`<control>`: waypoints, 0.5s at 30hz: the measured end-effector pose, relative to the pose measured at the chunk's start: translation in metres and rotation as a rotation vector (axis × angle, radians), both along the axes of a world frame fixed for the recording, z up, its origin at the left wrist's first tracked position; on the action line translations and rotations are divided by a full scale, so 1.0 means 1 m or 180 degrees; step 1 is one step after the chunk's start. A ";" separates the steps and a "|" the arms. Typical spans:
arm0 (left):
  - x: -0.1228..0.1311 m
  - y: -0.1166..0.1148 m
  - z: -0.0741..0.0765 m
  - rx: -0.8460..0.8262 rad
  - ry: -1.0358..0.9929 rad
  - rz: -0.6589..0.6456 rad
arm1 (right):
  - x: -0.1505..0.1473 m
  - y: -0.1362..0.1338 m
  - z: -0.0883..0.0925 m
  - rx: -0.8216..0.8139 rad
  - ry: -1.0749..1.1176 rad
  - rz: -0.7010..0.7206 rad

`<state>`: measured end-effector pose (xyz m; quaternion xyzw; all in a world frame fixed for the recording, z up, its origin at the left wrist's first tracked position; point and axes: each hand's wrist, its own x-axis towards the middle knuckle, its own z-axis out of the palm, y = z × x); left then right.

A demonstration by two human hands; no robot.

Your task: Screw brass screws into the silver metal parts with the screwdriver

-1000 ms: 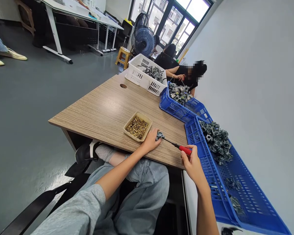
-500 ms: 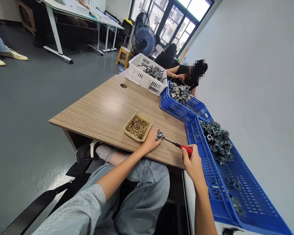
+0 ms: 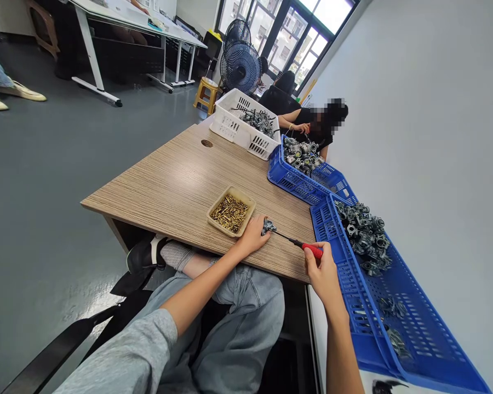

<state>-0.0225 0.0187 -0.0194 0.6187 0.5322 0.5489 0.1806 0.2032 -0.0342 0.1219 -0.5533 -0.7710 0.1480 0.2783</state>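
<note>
My left hand point(image 3: 253, 235) is closed around a small grey metal casting point(image 3: 268, 226) on the table, beside a shallow plastic tub point(image 3: 243, 229). Many small brass-coloured pins or screws point(image 3: 230, 212) fill that tub. In my right hand point(image 3: 322, 272) is a screwdriver point(image 3: 312, 250) with a red and black handle, gripped between thumb and fingers. Its dark shaft points left, and the tip meets the casting. The exact contact at the tip is too small to make out.
To the right, a long blue crate point(image 3: 429, 328) holds a pile of metal castings point(image 3: 365, 238). Behind it stand another blue crate point(image 3: 290, 183) of castings and a white basket point(image 3: 238, 135) of metal parts. A co-worker point(image 3: 312, 126) sits beyond them. The wood-grain table point(image 3: 160, 180) has a cable hole.
</note>
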 end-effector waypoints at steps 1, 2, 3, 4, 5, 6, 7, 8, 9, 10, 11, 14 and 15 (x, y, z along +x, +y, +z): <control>0.000 0.000 0.000 0.0003 -0.0002 -0.0005 | 0.000 0.000 0.000 0.0003 0.0006 0.0000; 0.000 0.000 0.000 0.0004 0.0001 -0.0005 | 0.000 0.000 0.000 0.0007 0.0011 0.0001; 0.000 0.000 0.001 0.0004 0.0008 0.0000 | 0.000 0.000 0.000 0.0011 0.0019 0.0004; 0.000 0.000 0.001 0.0003 0.0015 0.0007 | 0.000 0.000 0.000 0.0011 0.0031 0.0010; 0.000 0.000 0.001 0.0002 0.0020 0.0014 | 0.000 0.000 -0.001 0.0006 0.0047 0.0021; 0.000 0.000 0.001 0.0003 0.0023 0.0018 | 0.001 0.000 -0.001 -0.0001 0.0067 0.0034; 0.000 0.000 0.001 0.0005 0.0023 0.0018 | 0.001 0.001 -0.001 -0.0007 0.0085 0.0046; 0.000 0.000 0.001 0.0007 0.0022 0.0017 | 0.001 0.001 -0.002 -0.0011 0.0096 0.0051; 0.000 0.000 0.001 0.0008 0.0022 0.0017 | 0.001 0.001 -0.002 -0.0010 0.0100 0.0051; 0.001 0.000 0.001 0.0009 0.0024 0.0025 | 0.002 0.001 -0.002 -0.0009 0.0096 0.0048; 0.001 0.000 0.001 0.0009 0.0025 0.0035 | 0.002 0.001 -0.002 -0.0006 0.0088 0.0043; 0.001 0.001 0.000 0.0011 0.0021 0.0047 | 0.002 0.001 -0.003 0.0023 0.0068 0.0030; 0.001 0.001 0.000 0.0016 0.0022 0.0039 | 0.002 0.001 -0.003 0.0037 0.0065 0.0027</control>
